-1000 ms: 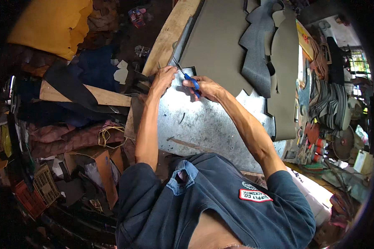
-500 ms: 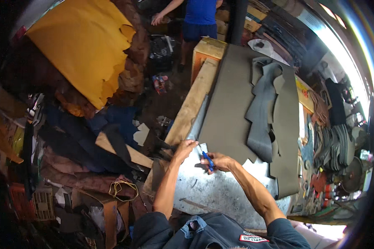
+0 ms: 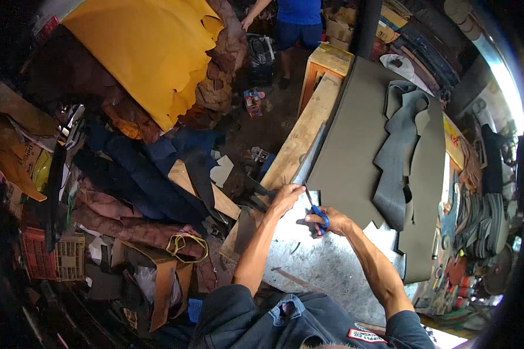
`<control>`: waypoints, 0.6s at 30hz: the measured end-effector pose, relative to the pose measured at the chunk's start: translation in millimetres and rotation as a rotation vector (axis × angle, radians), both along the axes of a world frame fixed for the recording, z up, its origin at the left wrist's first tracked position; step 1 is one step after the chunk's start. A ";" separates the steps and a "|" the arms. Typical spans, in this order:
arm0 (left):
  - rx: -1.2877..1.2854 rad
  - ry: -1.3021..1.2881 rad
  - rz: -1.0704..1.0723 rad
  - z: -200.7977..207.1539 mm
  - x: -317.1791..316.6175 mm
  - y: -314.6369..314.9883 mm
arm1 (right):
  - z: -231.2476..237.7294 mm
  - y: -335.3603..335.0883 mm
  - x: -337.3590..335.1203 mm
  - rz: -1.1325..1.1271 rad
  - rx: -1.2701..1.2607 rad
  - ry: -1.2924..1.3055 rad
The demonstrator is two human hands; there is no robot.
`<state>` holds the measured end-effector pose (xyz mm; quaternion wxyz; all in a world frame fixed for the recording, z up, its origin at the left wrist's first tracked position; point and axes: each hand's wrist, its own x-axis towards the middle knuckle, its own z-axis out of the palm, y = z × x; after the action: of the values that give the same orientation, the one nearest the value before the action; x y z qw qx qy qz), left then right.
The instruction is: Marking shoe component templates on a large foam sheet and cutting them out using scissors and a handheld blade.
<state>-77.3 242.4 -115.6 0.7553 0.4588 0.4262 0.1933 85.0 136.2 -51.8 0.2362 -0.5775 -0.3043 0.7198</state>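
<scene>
My right hand [image 3: 336, 221] is closed around the blue handles of a pair of scissors [image 3: 315, 210]. Their dark blades point up and away, to the near left corner of a large grey-brown sheet [image 3: 346, 139]. At that corner, just left of the blade tips, my left hand [image 3: 287, 199] has its fingers pinched together. What they pinch is too small to make out. Jagged cut edges run along the sheet's near side. On top of the sheet lies a folded, notched dark grey offcut [image 3: 393, 163]. Beneath my hands is a scuffed metal tabletop [image 3: 326, 267].
A wooden plank [image 3: 308, 134] and a wooden box [image 3: 326, 61] border the table's left side. Yellow leather [image 3: 151, 52] hangs over a pile at far left. Dark rolled material [image 3: 137, 174] and plastic crates [image 3: 70, 256] lie left. A person in blue [image 3: 298, 23] stands beyond.
The whole view has shifted, so the scene sits farther right. The scissors' blades show more of their length beside my left hand, which stays at the sheet's corner.
</scene>
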 end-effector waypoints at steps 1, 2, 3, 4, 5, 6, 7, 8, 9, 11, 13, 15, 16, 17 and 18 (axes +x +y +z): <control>0.010 0.000 -0.002 -2.1 -1.0 0.6 | 4.0 -0.1 0.4 -0.017 -0.032 -0.020; 0.021 -0.002 -0.010 -2.5 -0.5 0.7 | 9.3 -0.7 0.0 -0.038 -0.064 -0.042; 0.004 -0.014 0.001 -2.7 -0.1 0.7 | 10.1 -1.3 -0.8 -0.041 -0.043 -0.056; -0.002 -0.011 -0.001 -2.9 -0.3 0.3 | 9.2 -0.5 -0.4 -0.043 -0.048 -0.053; 0.008 0.005 0.006 3.1 0.3 -1.3 | 8.8 0.8 1.3 0.008 -0.004 -0.111; 0.018 0.021 0.013 6.4 0.7 -3.0 | 9.3 1.7 2.0 0.060 0.040 -0.170; 0.013 0.024 0.011 1.0 2.8 -4.2 | 10.9 0.3 1.5 0.037 0.054 -0.176; 0.024 0.000 0.038 -2.9 4.2 -4.2 | 7.5 0.0 1.6 0.039 0.053 -0.173; 0.036 -0.024 0.064 -6.9 4.9 -4.6 | 1.8 -0.7 3.1 0.029 0.076 -0.180; 0.051 -0.017 0.068 -11.5 4.5 -4.3 | 1.5 -1.4 1.6 0.017 0.096 -0.185; 0.064 -0.008 0.070 -12.9 1.5 -5.4 | 10.1 -1.0 -3.6 0.012 0.103 -0.184; 0.068 -0.017 0.036 -12.4 -1.1 -5.6 | 8.2 -0.4 -5.6 -0.041 0.055 -0.125; 0.065 -0.014 0.035 -12.3 -2.1 -5.8 | 7.2 -0.3 -7.0 -0.092 0.008 -0.066; 0.063 -0.012 0.042 -10.4 -2.5 -5.8 | 7.5 1.1 -7.7 -0.092 0.005 -0.064; 0.061 -0.010 0.048 -8.7 -3.0 -5.7 | 8.1 3.6 -8.1 -0.062 0.037 -0.110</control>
<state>-80.3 236.7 -124.3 0.7383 0.4703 0.4273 0.2263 76.9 139.8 -43.7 0.2518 -0.6210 -0.3123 0.6734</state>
